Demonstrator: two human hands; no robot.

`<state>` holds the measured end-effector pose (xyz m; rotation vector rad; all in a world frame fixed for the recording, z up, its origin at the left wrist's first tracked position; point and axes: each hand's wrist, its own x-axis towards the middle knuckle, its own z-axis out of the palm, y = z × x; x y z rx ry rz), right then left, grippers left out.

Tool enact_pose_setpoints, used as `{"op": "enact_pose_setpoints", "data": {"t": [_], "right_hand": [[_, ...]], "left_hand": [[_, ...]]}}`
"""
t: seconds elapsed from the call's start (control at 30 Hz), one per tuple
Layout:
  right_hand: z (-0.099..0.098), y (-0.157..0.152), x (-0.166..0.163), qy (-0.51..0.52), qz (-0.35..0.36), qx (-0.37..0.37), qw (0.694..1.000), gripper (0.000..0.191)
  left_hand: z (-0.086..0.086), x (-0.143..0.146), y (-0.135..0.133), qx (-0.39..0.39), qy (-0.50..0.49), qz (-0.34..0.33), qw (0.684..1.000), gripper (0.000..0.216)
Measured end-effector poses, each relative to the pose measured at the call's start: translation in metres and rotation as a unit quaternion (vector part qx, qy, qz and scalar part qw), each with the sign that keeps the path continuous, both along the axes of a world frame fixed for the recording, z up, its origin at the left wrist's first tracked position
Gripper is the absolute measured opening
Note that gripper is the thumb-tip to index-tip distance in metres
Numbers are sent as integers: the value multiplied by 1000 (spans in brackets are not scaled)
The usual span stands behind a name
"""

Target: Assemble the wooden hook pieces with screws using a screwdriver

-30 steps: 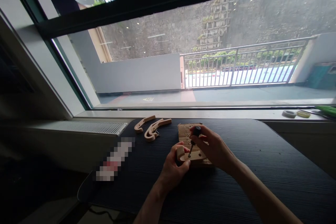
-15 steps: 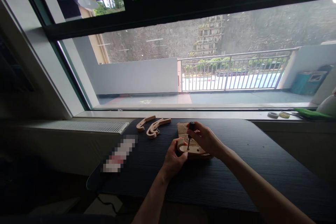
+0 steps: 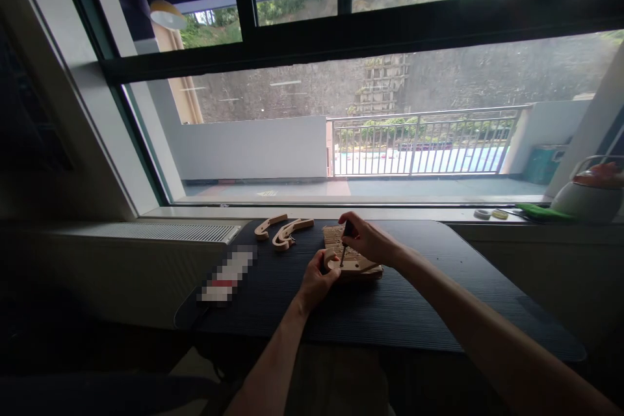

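Observation:
My right hand is closed round the dark handle of a screwdriver. The shaft points down, its tip at a hole in a curved wooden piece. The curled left end of that piece is gripped by my left hand, thumb on the near side. Under it lies a ridged wooden board, partly hidden by my hands. Whether a screw sits under the tip is too small to tell.
More hook-shaped wooden pieces lie at the back left of the dark table. A blurred paper-like item is at the left. On the windowsill stand tape rolls, a green item and a white kettle-like pot.
My view has tilted up and turned slightly right. My right hand has stayed on the screwdriver, its fingers shifted at the handle. The left hand still grips the wooden piece.

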<state>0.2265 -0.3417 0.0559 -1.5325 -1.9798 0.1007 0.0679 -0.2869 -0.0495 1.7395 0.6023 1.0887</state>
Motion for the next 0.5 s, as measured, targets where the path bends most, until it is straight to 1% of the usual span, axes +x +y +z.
{"op": "enact_pose_setpoints", "data": {"t": [0.1,0.2,0.33,0.43,0.5], "right_hand": [[13,1,1,-60,13,-13,998,31],[31,2,0,-118,42,-31,992,29],[53,2,-4,-189,83,-87,974,23],[61,4,-10,-234,97,-129,959,27],[63,6,-14,-258,100,-144,950,30]], "left_hand": [[2,0,-1,-1,-1,3,1000,22],[3,-1,-2,-2,3,4,1000,19],[4,-1,0,2,13,6,1000,16],[2,0,4,8,22,7,1000,17],[1,1,6,11,30,12,999,20]]}}
